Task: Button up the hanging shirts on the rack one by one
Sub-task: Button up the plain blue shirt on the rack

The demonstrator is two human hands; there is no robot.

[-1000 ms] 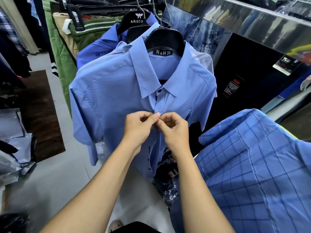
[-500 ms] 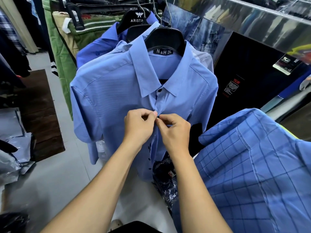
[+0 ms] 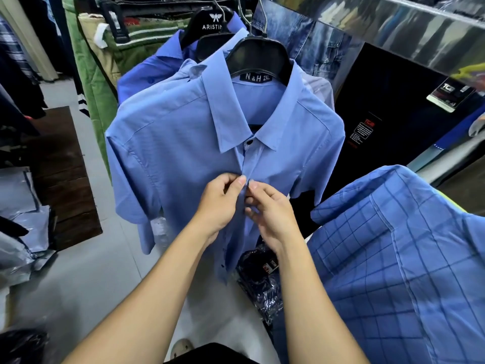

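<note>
Shirt: the light blue shirt [image 3: 168, 143] I am working on hangs at the centre of the frame on a black hanger [image 3: 258, 57] labelled N&H 2XL; one dark button [image 3: 249, 142] is fastened just under the collar.
Left hand: my left hand [image 3: 219, 203] comes up from the lower left, forearm angled toward the centre; thumb and forefinger pinch the left edge of the shirt front, other fingers curled behind.
Right hand: my right hand [image 3: 271, 214] comes up from the lower middle, touching the left at the thumb tips; thumb and fingers pinch the right edge of the shirt front.
Button under work: hidden by my fingers; I cannot tell whether it is through.
Lower front: hangs open below my hands.
Right of frame: a checked blue shirt [image 3: 409, 258] in the foreground.
Upper left: green trousers [image 3: 91, 82] hanging.
</note>
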